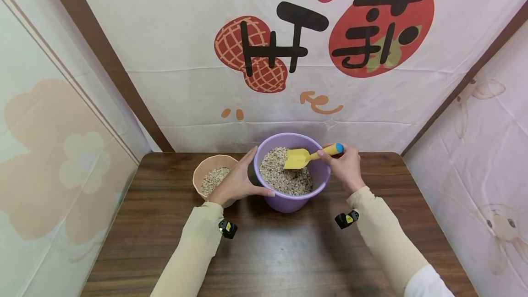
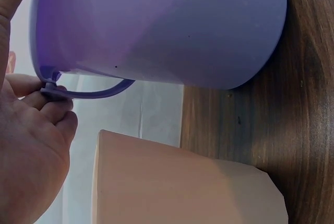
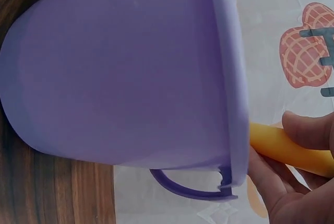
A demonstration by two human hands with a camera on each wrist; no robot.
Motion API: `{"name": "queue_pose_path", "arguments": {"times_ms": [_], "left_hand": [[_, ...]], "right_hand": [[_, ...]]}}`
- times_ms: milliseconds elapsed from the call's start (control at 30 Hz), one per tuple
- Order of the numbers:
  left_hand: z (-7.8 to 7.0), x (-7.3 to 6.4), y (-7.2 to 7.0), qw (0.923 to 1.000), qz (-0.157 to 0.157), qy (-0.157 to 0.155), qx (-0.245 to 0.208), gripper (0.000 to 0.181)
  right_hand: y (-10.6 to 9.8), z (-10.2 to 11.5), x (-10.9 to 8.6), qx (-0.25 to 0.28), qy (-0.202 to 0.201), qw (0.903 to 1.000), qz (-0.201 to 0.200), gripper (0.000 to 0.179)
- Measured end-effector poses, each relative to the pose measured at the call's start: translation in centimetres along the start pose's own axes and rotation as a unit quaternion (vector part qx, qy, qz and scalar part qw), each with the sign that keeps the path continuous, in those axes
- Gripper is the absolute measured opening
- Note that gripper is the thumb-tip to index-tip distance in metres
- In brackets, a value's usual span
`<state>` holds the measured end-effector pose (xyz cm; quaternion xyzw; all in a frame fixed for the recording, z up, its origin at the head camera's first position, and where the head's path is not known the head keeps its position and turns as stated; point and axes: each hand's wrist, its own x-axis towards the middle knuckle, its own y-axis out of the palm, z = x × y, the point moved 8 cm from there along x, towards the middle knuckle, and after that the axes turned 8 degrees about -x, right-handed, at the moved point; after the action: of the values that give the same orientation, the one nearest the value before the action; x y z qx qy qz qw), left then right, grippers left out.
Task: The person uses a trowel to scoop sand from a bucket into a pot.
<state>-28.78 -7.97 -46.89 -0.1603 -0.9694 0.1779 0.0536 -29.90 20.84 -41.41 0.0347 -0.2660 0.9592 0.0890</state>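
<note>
A purple bucket (image 1: 284,203) stands on the table, holding a bed of small pale grains (image 1: 284,173). At its left side my left hand (image 1: 237,182) grips the rim, thumb along the front edge; in the left wrist view, fingers curl by the bucket's handle (image 2: 99,93). My right hand (image 1: 346,166) holds a small yellow shovel (image 1: 298,158) by its blue-tipped handle, over the bucket's right rim. The shovel's blade overlaps the grains inside. Part of the yellow handle (image 3: 276,143) shows between thumb and fingers in the right wrist view.
A peach-coloured pot (image 1: 199,171) with similar grains stands just left of the bucket, partly behind my left hand. Beneath both is a dark wooden table (image 1: 280,255). A printed cloth (image 1: 185,95) hangs close behind, with more cloth at both sides.
</note>
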Motion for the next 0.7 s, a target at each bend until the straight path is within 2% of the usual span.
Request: {"name": "queue_pose_path", "arguments": {"times_ms": [300,567,700], "left_hand": [[-0.1,0.0,0.0,1.0,0.001,-0.003,0.005,0.146],[-0.1,0.1,0.1,0.9999,0.005,-0.007,0.012,0.146],[0.0,0.1,0.1,0.9999,0.002,-0.01,0.007,0.146]], "right_hand": [[0.8,0.3,0.4,-0.001,-0.008,1.0,0.0,0.026],[2.5,-0.2,0.6,0.065,0.008,0.9965,0.051,0.03],[2.8,-0.1,0.5,0.06,-0.001,0.9968,0.053,0.028]]}}
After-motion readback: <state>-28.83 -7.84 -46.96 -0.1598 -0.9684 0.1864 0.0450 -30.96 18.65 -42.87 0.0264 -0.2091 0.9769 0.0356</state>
